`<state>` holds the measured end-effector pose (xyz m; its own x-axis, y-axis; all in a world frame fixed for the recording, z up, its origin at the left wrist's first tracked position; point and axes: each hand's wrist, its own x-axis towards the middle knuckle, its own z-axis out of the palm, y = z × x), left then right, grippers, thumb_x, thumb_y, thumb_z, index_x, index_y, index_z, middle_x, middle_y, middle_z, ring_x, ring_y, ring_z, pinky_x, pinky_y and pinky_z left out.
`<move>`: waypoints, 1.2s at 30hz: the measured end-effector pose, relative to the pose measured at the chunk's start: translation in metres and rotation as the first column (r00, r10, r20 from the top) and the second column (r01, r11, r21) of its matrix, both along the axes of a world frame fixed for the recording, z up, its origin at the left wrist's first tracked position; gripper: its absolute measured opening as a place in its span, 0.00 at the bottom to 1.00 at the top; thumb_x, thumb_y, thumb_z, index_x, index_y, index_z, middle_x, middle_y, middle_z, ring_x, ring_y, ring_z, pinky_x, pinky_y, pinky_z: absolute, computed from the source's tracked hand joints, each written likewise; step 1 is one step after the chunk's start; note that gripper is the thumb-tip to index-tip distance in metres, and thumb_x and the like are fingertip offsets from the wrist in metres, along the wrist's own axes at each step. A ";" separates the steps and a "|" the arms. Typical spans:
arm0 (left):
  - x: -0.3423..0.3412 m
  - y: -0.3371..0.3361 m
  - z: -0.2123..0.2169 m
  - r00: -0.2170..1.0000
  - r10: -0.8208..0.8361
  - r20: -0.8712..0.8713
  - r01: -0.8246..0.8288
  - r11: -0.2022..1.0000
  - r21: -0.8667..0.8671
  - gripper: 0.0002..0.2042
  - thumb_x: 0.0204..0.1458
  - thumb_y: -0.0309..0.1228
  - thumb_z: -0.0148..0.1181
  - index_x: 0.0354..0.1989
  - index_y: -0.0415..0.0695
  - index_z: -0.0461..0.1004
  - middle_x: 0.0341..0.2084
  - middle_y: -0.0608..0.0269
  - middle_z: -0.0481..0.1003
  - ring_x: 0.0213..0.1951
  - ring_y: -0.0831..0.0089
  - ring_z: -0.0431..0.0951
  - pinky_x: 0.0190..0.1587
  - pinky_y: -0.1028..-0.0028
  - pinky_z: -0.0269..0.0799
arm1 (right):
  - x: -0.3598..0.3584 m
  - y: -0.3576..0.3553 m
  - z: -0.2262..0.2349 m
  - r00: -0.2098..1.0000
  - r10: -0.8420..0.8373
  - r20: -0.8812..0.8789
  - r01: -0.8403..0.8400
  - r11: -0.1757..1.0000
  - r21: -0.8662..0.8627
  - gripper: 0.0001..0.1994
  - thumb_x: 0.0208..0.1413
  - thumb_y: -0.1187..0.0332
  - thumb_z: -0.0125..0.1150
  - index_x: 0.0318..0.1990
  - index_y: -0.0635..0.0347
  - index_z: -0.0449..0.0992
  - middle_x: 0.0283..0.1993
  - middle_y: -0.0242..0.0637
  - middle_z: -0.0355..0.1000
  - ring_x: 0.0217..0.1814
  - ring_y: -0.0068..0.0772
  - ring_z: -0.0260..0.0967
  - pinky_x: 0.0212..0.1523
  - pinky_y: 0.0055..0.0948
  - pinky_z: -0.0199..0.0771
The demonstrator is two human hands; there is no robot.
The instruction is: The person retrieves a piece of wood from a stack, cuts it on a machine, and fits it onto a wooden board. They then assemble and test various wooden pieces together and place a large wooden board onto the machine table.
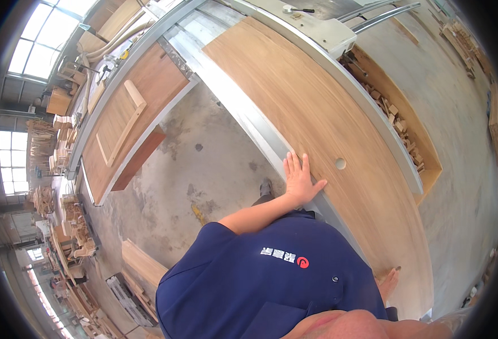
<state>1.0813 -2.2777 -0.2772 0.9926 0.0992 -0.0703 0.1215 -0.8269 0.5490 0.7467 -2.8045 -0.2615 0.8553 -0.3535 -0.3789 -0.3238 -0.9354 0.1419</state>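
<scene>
A long light-brown wooden panel [316,101] with a round hole [340,163] lies on a grey metal machine table [249,121]. My left hand [301,181] lies flat on the panel's near edge, fingers spread, a little left of the hole. My right hand [388,281] shows only in part beside my blue shirt [271,277]. Its stretched fingers rest on the same panel's near edge further along. Neither hand grips anything.
A second wooden board [147,85] with loose strips lies on a table at the left. A wooden bin of offcuts [398,121] stands beyond the machine. Concrete floor [198,169] lies between the tables, and stacked boards [141,265] sit at lower left.
</scene>
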 end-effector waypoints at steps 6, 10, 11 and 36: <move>-0.042 0.022 0.018 0.927 -0.376 -0.022 0.375 0.927 -0.019 0.38 0.55 0.48 0.67 0.68 0.36 0.64 0.69 0.30 0.58 0.75 0.37 0.49 0.76 0.45 0.39 | -0.043 -0.126 0.031 0.970 0.087 -0.226 -0.093 0.996 -0.017 0.55 0.46 0.53 0.77 0.76 0.69 0.51 0.74 0.60 0.59 0.79 0.54 0.54 0.76 0.44 0.57; -0.058 0.057 0.017 0.961 -0.195 0.195 0.265 0.850 -0.456 0.20 0.55 0.33 0.68 0.54 0.37 0.77 0.51 0.46 0.79 0.62 0.49 0.73 0.69 0.54 0.62 | 0.086 -0.159 0.034 0.690 -0.145 -0.709 -0.018 0.976 -0.217 0.47 0.49 0.51 0.75 0.72 0.68 0.61 0.53 0.57 0.79 0.57 0.54 0.78 0.57 0.45 0.78; -0.069 0.073 0.011 0.980 -0.118 0.158 0.175 0.888 -0.424 0.19 0.56 0.34 0.68 0.53 0.37 0.78 0.51 0.45 0.79 0.61 0.49 0.74 0.67 0.56 0.65 | 0.160 -0.083 0.031 0.853 -0.119 -0.508 0.073 0.991 -0.109 0.42 0.54 0.52 0.71 0.72 0.65 0.63 0.64 0.57 0.73 0.67 0.54 0.70 0.67 0.45 0.70; -0.134 0.374 -0.002 0.910 0.207 -0.359 -0.364 0.812 -0.456 0.22 0.57 0.41 0.64 0.53 0.35 0.79 0.48 0.44 0.82 0.52 0.54 0.83 0.56 0.62 0.76 | 0.579 0.414 -0.010 0.849 0.357 0.390 -0.434 0.892 0.127 0.48 0.49 0.44 0.73 0.71 0.67 0.64 0.71 0.57 0.64 0.73 0.55 0.62 0.72 0.46 0.64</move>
